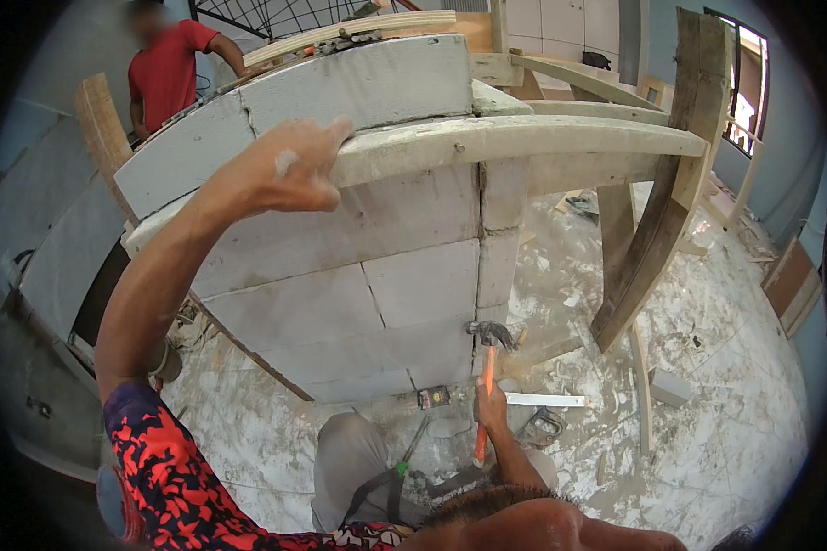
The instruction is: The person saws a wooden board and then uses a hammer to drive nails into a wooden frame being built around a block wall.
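Note:
My left hand (294,170), its arm stretched up along the left, closes over the top edge of a horizontal wooden board (524,136) fixed against the block wall. Some of its fingertips are hidden behind the board. A round nail or bolt head (459,148) sticks out of the board's face. Low in front of the wall, my right hand (492,404) is wrapped round the orange handle of a claw hammer (489,354). The hammer's dark head points up, close to the right end of the white block wall (331,294) and apart from the board.
An upright timber post (657,202) braces the board's right end. A co-worker in a red shirt (170,69) stands behind the wall. On the dusty floor lie a handsaw (540,427), a white strip (547,400), a small dark box (433,397) and a grey block (671,387).

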